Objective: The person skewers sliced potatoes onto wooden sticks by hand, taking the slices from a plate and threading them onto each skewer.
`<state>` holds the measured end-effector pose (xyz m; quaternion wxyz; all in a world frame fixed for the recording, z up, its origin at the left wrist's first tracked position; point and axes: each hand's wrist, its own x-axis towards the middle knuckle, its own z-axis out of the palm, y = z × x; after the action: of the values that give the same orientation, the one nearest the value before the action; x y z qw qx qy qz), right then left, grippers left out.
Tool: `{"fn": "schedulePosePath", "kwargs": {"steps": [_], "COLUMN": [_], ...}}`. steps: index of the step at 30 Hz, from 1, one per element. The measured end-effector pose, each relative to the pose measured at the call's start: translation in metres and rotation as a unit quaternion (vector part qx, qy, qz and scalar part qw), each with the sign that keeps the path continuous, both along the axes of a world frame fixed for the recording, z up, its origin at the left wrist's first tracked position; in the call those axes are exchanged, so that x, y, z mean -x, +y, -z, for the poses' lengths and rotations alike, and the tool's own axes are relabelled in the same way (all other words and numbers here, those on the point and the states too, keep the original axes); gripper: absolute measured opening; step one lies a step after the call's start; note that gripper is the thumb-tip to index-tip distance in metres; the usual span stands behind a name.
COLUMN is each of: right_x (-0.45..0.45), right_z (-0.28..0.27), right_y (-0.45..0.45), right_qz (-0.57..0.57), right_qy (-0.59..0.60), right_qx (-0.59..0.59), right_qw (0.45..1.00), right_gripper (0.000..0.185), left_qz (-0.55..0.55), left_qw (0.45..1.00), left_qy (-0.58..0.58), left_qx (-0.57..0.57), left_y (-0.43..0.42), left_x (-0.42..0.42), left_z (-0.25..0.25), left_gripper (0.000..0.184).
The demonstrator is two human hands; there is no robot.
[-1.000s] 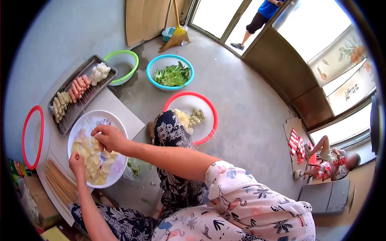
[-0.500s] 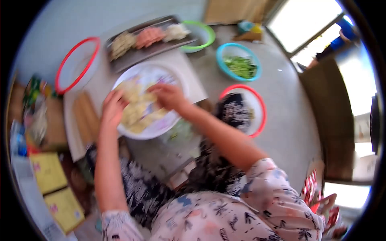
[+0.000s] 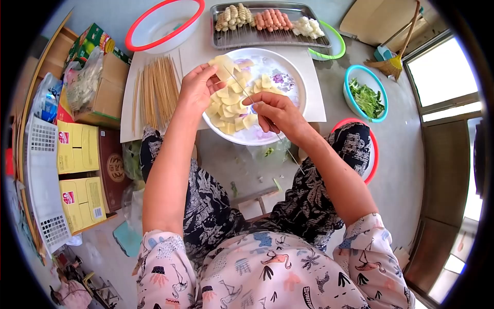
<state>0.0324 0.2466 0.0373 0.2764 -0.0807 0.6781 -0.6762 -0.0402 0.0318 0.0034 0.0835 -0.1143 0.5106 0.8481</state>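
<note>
My left hand pinches a thin pale slice over the upper left of a white flowered bowl. My right hand is closed on a thin skewer; its upper end meets the slice and its lower end sticks out below the hand. Many similar slices lie in the bowl under both hands. Left of the bowl, a bunch of wooden skewers rests on the table.
Behind the bowl is a metal tray of skewered food. A red-rimmed basin stands back left, a blue-rimmed basin of greens on the floor right. Yellow boxes are at left. A person shows at lower left.
The view has swung, so the bowl now appears nearer the middle. My left hand has lifted a slice, and it now meets the skewer in my right hand.
</note>
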Motion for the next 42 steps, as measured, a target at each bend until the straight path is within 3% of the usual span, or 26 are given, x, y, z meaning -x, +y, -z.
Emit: {"fn": "schedulePosePath", "kwargs": {"steps": [25,30,36,42], "right_x": [-0.002,0.001,0.002,0.003], "right_z": [0.015,0.022,0.023,0.031], "right_y": [-0.004,-0.007,-0.007,-0.006], "right_qz": [-0.008,0.014,0.006,0.006], "right_qy": [0.007,0.087,0.119,0.18], "right_qx": [0.002,-0.052,-0.084,-0.133], "right_qw": [1.0,0.995,0.989,0.975], "right_gripper": [0.021,0.021,0.023,0.022], "left_qz": [-0.041,0.018,0.013,0.003], "left_qw": [0.998,0.999,0.999,0.998], "left_qy": [0.039,0.029,0.009,-0.007], "left_qx": [0.021,0.033,-0.051,-0.06], "left_y": [0.0,0.004,-0.001,-0.004], "left_x": [-0.005,-0.009,-0.011,-0.011], "left_z": [-0.004,-0.002,-0.007,-0.002], "left_gripper": [0.013,0.013,0.014,0.016]}}
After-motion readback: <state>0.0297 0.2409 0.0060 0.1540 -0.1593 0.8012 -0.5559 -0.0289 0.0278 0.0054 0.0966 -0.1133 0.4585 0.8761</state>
